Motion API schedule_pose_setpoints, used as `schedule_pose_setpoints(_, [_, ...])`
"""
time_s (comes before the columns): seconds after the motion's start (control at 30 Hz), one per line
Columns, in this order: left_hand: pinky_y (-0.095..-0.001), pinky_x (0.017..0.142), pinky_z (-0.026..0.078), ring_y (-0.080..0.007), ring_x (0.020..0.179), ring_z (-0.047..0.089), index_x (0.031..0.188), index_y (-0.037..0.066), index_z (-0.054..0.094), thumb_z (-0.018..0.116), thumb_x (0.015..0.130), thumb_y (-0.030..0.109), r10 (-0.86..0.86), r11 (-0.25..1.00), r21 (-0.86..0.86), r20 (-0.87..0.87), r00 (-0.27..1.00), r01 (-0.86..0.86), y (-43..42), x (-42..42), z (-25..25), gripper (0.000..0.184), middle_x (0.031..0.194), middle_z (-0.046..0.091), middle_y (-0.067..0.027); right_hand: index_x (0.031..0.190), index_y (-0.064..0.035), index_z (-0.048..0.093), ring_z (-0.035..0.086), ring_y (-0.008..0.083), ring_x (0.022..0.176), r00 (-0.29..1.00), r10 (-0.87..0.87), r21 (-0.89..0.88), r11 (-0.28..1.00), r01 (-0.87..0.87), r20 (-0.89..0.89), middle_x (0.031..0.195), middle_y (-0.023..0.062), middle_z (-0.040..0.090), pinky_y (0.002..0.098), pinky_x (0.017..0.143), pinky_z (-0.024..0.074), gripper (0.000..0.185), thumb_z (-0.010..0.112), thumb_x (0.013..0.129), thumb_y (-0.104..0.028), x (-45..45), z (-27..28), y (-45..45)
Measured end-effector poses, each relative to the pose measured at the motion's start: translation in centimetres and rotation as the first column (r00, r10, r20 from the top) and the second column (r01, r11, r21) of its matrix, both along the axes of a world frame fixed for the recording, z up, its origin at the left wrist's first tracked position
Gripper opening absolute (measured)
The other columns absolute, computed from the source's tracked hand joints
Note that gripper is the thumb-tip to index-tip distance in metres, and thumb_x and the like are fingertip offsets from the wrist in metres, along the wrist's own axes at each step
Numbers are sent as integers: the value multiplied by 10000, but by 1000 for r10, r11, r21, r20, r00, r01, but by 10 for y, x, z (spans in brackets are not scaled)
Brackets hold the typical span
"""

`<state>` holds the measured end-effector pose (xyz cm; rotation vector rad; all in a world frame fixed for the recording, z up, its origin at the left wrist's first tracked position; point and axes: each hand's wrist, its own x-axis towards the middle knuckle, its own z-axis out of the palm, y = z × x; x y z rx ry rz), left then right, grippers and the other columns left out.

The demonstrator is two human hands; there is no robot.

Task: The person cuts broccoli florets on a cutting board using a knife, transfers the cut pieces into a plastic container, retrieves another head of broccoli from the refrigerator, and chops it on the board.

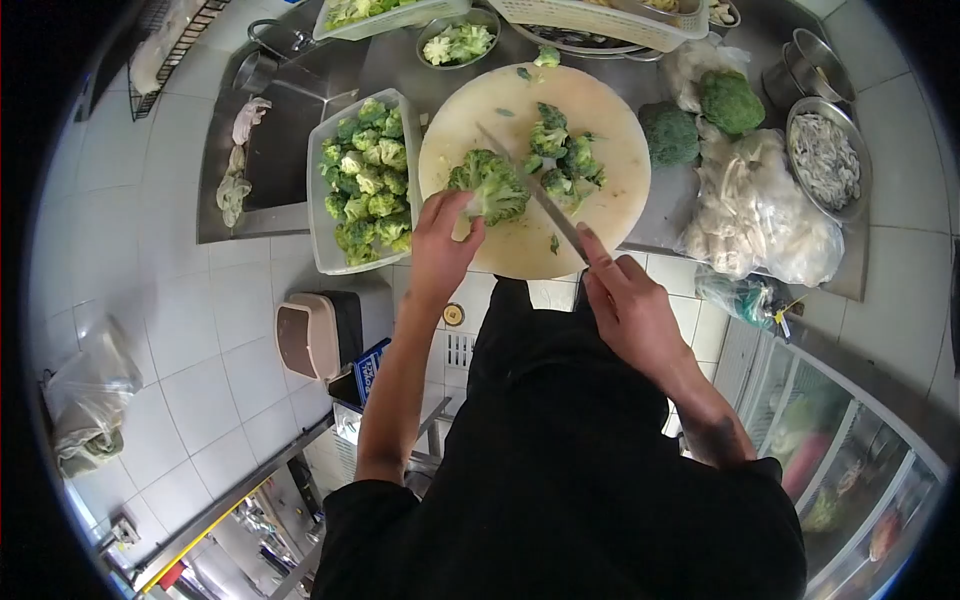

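On the round cutting board (pixel 600 100) lies a large broccoli piece (pixel 492 182), with my left hand (pixel 442 238) closed on its left side by the stem. My right hand (pixel 632 305) is wrapped round the handle of a knife (pixel 555 213). The blade points up and left across the board, just right of that piece. Several cut broccoli florets (pixel 562 160) lie right of the blade, with small green scraps about. A clear plastic container (pixel 318 200) full of florets stands left of the board.
A sink (pixel 285 150) is at the left. Right of the board are two whole broccoli heads (pixel 730 101), plastic bags of pale food (pixel 755 205) and a metal bowl of grey-white strips (pixel 825 160). Behind the board are a bowl of light green pieces (pixel 457 45) and a white basket (pixel 590 28).
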<state>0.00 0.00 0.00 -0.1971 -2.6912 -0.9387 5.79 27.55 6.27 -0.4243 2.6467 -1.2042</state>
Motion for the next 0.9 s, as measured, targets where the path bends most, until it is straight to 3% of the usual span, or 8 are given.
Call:
schedule_pose_setpoints(0.07, [-399,897,558,-335,1060,684,1118,50,686,803,775,49,-32,998,-48,-38,999,30,3,2,-2,363,1149,687,-148,1542,-150,450,642,300,658,982,-108,-197,977,76,-157,802,164,589,458,616,532,579,610,991,-73,1,9,-2])
schedule_pose_setpoints(0.17, [-402,894,559,-337,1060,683,1102,53,686,795,778,47,-26,999,-45,-52,998,24,1,0,0,341,1147,688,-145,1540,-167,451,639,357,673,958,-148,-296,952,72,-244,812,176,600,480,618,537,600,620,975,-62,2,-6,-18])
schedule_pose_setpoints(0.2, [-402,894,559,-337,1060,683,1102,53,686,795,778,47,-26,999,-42,-48,999,24,1,2,0,341,1147,688,-145,1540,-167,451,639,357,673,960,-147,-294,953,73,-240,812,176,600,480,618,537,600,620,975,-62,4,-25,-22])
schedule_pose_setpoints(0.27, [-403,898,558,-335,1064,683,1103,56,683,791,778,45,-28,999,-45,-43,999,26,0,0,-1,343,1154,686,-145,1536,-177,454,654,401,721,999,-2,81,997,-2,48,863,196,634,495,638,554,611,630,962,-64,3,-69,-29])
schedule_pose_setpoints(0.37, [-420,886,568,-351,1043,671,1121,52,676,775,784,47,-67,997,-49,-45,997,65,-4,-1,-4,352,1160,668,-148,1533,-169,455,677,425,783,999,-3,-82,997,-1,-48,914,214,657,501,672,572,609,635,959,-72,8,-78,-26])
schedule_pose_setpoints(0.43, [-420,889,566,-349,1042,671,1137,54,676,773,785,51,-59,997,-53,3,998,59,-7,7,-2,366,1160,670,-148,1527,-171,465,687,422,810,1000,16,-28,999,-16,5,923,219,668,497,692,567,601,633,960,-69,5,-70,-19])
schedule_pose_setpoints(0.6, [-416,897,560,-344,1037,673,1188,63,679,770,789,73,-40,999,6,78,996,40,-13,-2,9,410,1160,670,-152,1502,-61,489,622,320,680,995,-100,-180,978,102,18,813,184,626,396,672,520,570,644,955,-25,-7,-46,2])
schedule_pose_setpoints(0.9, [-411,881,561,-341,1020,676,1206,60,683,775,793,88,-3,1000,-14,95,995,4,-11,-2,8,424,1144,668,-157,1535,-160,455,658,340,667,980,-130,-201,975,99,-148,812,166,600,438,586,562,602,632,969,-60,16,-20,-11])
